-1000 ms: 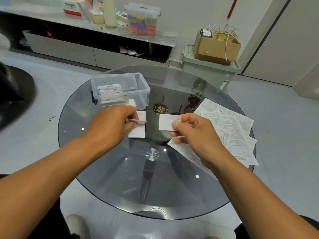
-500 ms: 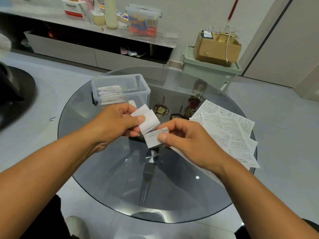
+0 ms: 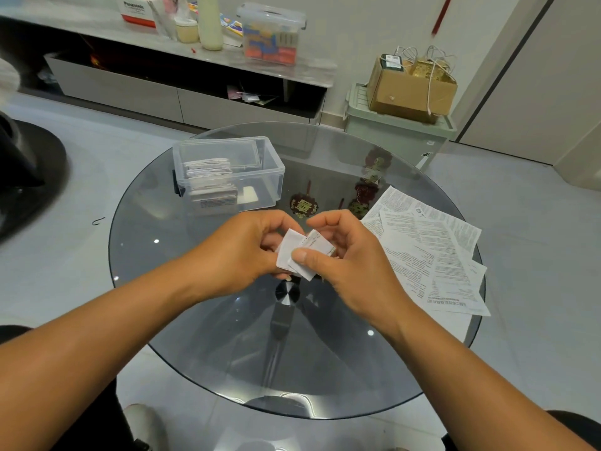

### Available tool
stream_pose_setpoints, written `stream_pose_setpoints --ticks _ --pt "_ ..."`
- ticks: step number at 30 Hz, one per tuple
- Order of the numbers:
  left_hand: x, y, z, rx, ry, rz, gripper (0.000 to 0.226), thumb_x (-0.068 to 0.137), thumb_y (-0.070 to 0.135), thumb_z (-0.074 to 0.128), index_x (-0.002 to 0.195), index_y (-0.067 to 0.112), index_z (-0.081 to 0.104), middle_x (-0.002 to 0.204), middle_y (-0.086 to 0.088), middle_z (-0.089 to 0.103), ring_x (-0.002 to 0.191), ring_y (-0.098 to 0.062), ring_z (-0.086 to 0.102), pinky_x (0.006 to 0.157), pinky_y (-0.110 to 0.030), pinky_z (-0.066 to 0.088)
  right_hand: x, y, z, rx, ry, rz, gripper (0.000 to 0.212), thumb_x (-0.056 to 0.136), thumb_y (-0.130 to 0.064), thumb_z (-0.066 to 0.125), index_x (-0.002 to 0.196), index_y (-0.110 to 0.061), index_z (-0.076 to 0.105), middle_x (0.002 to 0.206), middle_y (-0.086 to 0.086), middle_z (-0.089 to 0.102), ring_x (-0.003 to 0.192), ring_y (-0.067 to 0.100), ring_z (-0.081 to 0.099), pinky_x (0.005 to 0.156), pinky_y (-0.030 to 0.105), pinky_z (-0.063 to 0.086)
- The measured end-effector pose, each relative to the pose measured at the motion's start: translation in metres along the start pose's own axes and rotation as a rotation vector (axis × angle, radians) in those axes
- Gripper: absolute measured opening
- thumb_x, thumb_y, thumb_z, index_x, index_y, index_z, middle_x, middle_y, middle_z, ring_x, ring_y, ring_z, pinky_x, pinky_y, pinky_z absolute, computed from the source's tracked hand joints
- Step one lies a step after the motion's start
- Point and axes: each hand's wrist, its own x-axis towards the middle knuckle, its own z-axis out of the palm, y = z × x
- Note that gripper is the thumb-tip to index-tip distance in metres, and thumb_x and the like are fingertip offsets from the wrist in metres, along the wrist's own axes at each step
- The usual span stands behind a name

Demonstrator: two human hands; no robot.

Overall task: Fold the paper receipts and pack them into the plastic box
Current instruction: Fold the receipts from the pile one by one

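fingers of our left hand point(image 3: 242, 252) curl round the left edge of the folded receipts point(image 3: 300, 255), while our right hand point(image 3: 349, 258) pinches the same small white bundle, its thumb pressed on top; we cannot tell how many slips are in it. in the head view, the only one we have, the bundle is held above the glass table point(image 3: 201, 336), near the centre of the round top. at about eleven o'clock from our hands stands the open plastic box point(image 3: 276, 172), with folded slips already stacked on edge in its left part and bare room to the right. at three o'clock the unfolded receipts point(image 3: 432, 252) lie fanned near the table's rim, so we judge the job well short of done. the risk from here: two thin slips between two hands can slide apart or spring open if either pinch eases, and dropped in loose they could topple the stacked row. the pile by the rim could also be brushed off by our right forearm.
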Motion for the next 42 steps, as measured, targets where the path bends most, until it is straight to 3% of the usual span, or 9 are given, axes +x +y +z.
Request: stream_pose_setpoints --ticks 4,10,15,18,22,26,31,36,42 --pt "0.001 0.0 0.0 0.021 -0.04 -0.009 0.029 0.091 0.006 0.073 0.112 0.019 0.058 0.095 0.001 0.079 0.09 -0.018 0.076 0.089 -0.044 0.06 0.0 0.001 0.003 -0.04 0.024 -0.018 0.028 0.087 -0.024 0.083 0.109 -0.035 0.069 0.103 -0.015 0.071 0.098 0.01 0.069 0.079 0.038 0.063" --pt "0.001 0.008 -0.006 -0.233 -0.11 -0.157 0.022 0.101 0.018 0.06 0.122 0.014 0.059 0.108 -0.006 0.077 0.103 -0.019 0.074 0.095 -0.033 0.058 0.003 0.001 0.001 -0.043 0.106 0.05 0.017 0.089 -0.023 0.081 0.102 -0.031 0.074 0.109 -0.002 0.072 0.089 0.015 0.073 0.082 0.041 0.063" --pt "0.007 -0.001 0.004 -0.406 0.086 -0.236 0.014 0.106 0.014 0.049 0.108 0.006 0.06 0.105 -0.016 0.076 0.098 -0.023 0.075 0.087 -0.035 0.061 0.002 -0.007 0.005 0.288 0.14 0.237 0.015 0.096 -0.016 0.073 0.1 -0.004 0.064 0.099 0.009 0.076 0.084 0.021 0.078 0.073 0.032 0.065" --pt "0.008 -0.001 0.013 -0.568 0.147 -0.268 0.014 0.107 0.013 0.048 0.103 0.005 0.058 0.105 -0.014 0.077 0.099 -0.023 0.075 0.087 -0.035 0.062 0.002 -0.01 0.007 0.748 0.137 0.384 0.014 0.101 -0.014 0.064 0.097 -0.002 0.06 0.108 0.019 0.076 0.096 0.025 0.077 0.071 0.025 0.062" --pt "0.009 -0.003 0.024 -0.719 0.182 -0.263 0.013 0.107 0.012 0.048 0.101 0.006 0.058 0.111 -0.016 0.075 0.104 -0.024 0.073 0.09 -0.034 0.061 0.0 -0.009 0.013 0.994 0.137 0.414 0.01 0.099 -0.012 0.065 0.098 -0.004 0.059 0.11 0.02 0.076 0.103 0.027 0.075 0.076 0.025 0.061" --pt "0.01 -0.003 0.029 -0.864 0.181 -0.205 0.014 0.104 0.007 0.05 0.106 0.001 0.063 0.11 -0.017 0.075 0.106 -0.021 0.072 0.091 -0.029 0.059 0.0 -0.009 0.018 0.972 0.204 0.354 0.006 0.094 -0.004 0.07 0.096 -0.002 0.064 0.104 0.016 0.077 0.099 0.022 0.076 0.08 0.025 0.061" --pt "0.013 -0.002 0.033 -0.732 0.185 -0.162 0.02 0.098 0.009 0.06 0.113 -0.002 0.069 0.111 -0.014 0.075 0.107 -0.019 0.072 0.096 -0.027 0.056 0.004 -0.01 0.016 0.771 0.193 0.287 0.014 0.098 -0.01 0.067 0.11 -0.004 0.07 0.104 0.012 0.077 0.09 0.016 0.072 0.082 0.025 0.061" --pt "0.017 -0.004 0.022 -0.608 0.303 -0.146 0.025 0.083 -0.004 0.075 0.105 0.008 0.07 0.101 -0.015 0.077 0.093 -0.025 0.074 0.088 -0.032 0.059 0.012 -0.013 0.005 1.103 0.24 0.368 0.018 0.104 -0.011 0.057 0.12 -0.004 0.063 0.093 0.012 0.074 0.075 0.017 0.074 0.06 0.024 0.059" --pt "0.019 -0.001 0.015 -0.893 0.388 -0.179 0.013 0.092 -0.007 0.064 0.103 0.001 0.064 0.089 -0.011 0.075 0.084 -0.021 0.076 0.072 -0.024 0.061 0.017 -0.012 -0.014 0.903 0.248 0.311 0.004 0.099 -0.017 0.065 0.096 -0.016 0.068 0.082 -0.004 0.066 0.064 0.006 0.048 0.049 0.017 0.036"
